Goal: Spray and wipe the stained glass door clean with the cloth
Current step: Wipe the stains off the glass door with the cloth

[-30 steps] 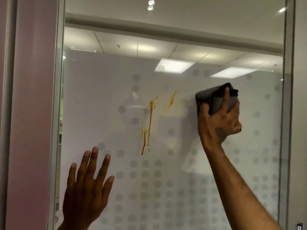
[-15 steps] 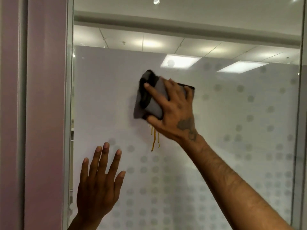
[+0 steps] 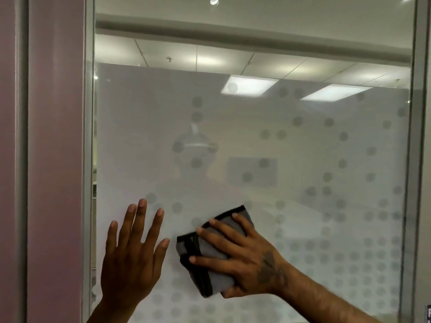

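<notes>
The glass door (image 3: 256,141) fills the view, frosted with a pattern of grey dots on its lower part. No orange streak shows on it now. My right hand (image 3: 242,257) presses a folded grey cloth with black edging (image 3: 210,250) flat against the glass at lower centre, fingers spread over it. My left hand (image 3: 133,250) lies flat on the glass just left of the cloth, fingers apart and holding nothing. No spray bottle is in view.
A metal door frame (image 3: 88,159) runs down the left of the pane, with a pinkish wall (image 3: 56,159) beside it. Another frame strip (image 3: 419,159) borders the right. Ceiling lights reflect in the upper glass.
My right hand has swept the cloth from the upper right across the orange streaks and down to lower centre. The streaks no longer show. My left hand stays flat on the glass.
</notes>
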Demonstrator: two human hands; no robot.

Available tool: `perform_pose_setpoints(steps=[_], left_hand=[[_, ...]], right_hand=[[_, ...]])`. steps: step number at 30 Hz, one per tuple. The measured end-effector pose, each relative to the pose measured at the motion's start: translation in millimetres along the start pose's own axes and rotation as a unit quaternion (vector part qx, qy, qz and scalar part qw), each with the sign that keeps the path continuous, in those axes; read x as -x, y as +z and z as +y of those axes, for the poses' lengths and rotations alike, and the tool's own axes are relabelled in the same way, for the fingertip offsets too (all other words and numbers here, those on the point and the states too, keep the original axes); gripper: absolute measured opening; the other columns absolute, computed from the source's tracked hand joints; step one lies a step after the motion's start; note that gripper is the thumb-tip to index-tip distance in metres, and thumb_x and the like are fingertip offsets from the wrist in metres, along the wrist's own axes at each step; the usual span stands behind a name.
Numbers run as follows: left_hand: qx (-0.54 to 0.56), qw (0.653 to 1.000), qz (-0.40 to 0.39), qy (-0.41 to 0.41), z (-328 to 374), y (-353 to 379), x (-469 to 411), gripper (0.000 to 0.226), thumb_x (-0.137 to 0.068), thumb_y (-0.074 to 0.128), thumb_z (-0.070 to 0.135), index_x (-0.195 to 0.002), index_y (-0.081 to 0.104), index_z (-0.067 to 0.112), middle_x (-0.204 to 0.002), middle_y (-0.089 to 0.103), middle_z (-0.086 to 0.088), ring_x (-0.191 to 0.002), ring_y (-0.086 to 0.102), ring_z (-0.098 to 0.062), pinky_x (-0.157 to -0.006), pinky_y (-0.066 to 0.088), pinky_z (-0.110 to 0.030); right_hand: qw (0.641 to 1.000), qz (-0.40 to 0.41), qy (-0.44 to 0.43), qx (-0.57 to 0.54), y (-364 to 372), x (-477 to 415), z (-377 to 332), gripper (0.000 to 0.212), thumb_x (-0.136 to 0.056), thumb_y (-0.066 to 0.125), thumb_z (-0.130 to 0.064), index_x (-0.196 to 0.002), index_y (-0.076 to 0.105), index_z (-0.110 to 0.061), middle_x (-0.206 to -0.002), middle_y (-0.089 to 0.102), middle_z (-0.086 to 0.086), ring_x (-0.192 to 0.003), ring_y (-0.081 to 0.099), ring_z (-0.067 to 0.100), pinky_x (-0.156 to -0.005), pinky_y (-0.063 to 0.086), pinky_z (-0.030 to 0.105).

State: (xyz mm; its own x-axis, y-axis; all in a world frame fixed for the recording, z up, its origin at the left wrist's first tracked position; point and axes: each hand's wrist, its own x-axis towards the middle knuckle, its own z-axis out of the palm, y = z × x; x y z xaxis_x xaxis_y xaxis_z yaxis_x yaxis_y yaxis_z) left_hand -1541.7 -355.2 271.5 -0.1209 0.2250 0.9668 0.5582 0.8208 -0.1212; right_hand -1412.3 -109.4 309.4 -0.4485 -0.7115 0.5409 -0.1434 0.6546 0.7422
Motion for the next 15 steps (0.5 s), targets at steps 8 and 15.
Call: perform_pose_setpoints(steps=[8, 15], left_hand=[[-0.011, 1.000, -0.012, -0.008, -2, 3, 1, 0.064, -0.103, 0.028, 0.051, -0.159, 0.028, 0.020, -0.169, 0.019, -0.014, -0.157, 0.018, -0.033, -0.123, 0.015, -0.055], [-0.009, 1.000, -0.005, -0.006, 0, 2, 0, 0.062, -0.105, 0.026, 0.050, -0.158, 0.030, 0.018, -0.169, 0.020, -0.015, -0.156, 0.020, -0.034, -0.124, 0.014, -0.054]], right_hand=[[0.976, 0.123, 0.167, 0.073, -45, -38, 80, 0.070, -0.087, 0.047, -0.068, -0.144, 0.052, -0.027, -0.147, 0.049, 0.024, -0.126, 0.051, 0.044, -0.103, 0.037, 0.062], [0.721, 0.289, 0.627, 0.059, -54, 18, 101, 0.073, -0.081, 0.060, -0.050, -0.147, 0.048, -0.022, -0.146, 0.046, 0.025, -0.129, 0.049, 0.044, -0.106, 0.039, 0.054]])
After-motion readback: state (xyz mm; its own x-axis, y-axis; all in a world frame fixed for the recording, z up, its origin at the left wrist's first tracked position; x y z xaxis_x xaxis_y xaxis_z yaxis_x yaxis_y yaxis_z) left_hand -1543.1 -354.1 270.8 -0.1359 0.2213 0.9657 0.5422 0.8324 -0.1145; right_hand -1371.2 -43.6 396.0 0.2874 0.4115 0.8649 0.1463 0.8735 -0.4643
